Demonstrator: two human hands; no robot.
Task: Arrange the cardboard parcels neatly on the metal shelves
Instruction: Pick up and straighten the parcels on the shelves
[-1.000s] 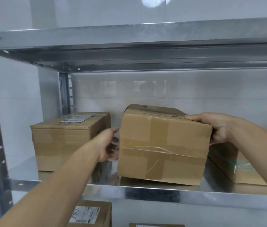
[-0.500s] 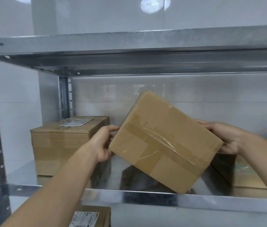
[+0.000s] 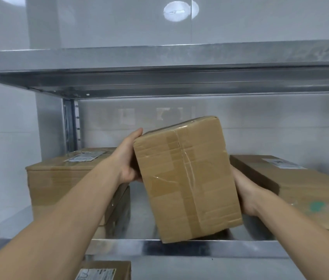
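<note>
Parcel (image 3: 185, 178) tilted, corner over shelf (image 3: 240, 247) edge

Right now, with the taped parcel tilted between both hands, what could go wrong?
The taped parcel is held by its sides, left hand high, right hand low; it may slip.
Its lower corner hangs near the shelf lip and could catch.
The gap between the labelled parcel and flat parcel looks tight.

A matt brown cardboard parcel (image 3: 185, 178) at centre bears glossy, wrinkled tape (image 3: 188, 166), with a smooth, mirror-bright lower metal shelf (image 3: 179, 248) at 6 o'clock, a duller, mottled upper metal shelf (image 3: 159, 57) at 12 o'clock, a matt cardboard box (image 3: 62, 184) with a white paper label (image 3: 85, 156) at 9 o'clock, and a glossy white wall (image 3: 270, 128) behind.
</note>
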